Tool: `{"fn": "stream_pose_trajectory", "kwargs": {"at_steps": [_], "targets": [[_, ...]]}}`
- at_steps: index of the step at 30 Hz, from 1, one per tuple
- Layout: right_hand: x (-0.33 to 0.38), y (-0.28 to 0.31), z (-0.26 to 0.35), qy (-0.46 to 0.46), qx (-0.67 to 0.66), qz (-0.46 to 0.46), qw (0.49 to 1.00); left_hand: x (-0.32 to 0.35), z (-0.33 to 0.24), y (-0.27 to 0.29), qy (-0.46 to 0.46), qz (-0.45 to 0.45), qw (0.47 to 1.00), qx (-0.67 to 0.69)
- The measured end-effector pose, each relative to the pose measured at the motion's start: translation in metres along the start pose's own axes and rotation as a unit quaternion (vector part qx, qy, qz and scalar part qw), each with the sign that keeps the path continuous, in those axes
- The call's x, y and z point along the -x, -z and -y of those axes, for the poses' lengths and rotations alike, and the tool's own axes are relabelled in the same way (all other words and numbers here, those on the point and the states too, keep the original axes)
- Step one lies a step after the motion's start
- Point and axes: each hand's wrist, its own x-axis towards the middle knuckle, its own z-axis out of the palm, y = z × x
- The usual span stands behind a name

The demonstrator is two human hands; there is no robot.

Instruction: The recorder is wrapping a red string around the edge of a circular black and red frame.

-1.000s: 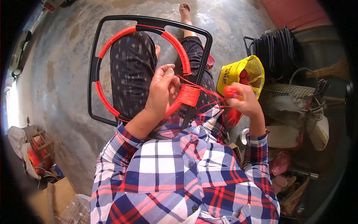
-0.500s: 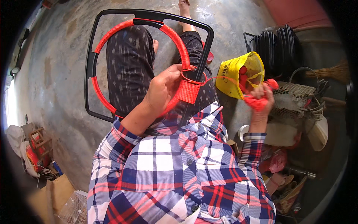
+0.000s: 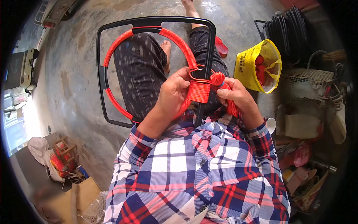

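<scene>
1. I've got the left hand curled about halfway – it's holding the right side of a round ring wrapped in shiny red cord, inside a black rounded-rectangle frame over the lap.
2. Right hand is mostly closed on a bundled hank of red cord, right beside the left hand's fingertips.
3. Yellow bag, red stuff inside – just beyond the right hand.
</scene>
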Motion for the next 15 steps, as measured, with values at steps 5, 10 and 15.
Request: {"fn": "stream_pose_trajectory", "kwargs": {"at_steps": [5, 10, 15], "targets": [[0.007, 0.004, -0.008, -0.002, 0.013, -0.087, 0.996, -0.001, 0.001, 0.000, 0.009, 0.000, 1.000, -0.004], [0.008, 0.020, -0.011, 0.168, -0.157, -0.138, 0.963, -0.002, 0.005, 0.004, 0.026, -0.030, 0.999, -0.004], [0.014, -0.015, 0.009, 0.115, -0.347, -0.122, 0.923, -0.002, 0.004, 0.002, 0.049, -0.010, 0.998, 0.030]]}}
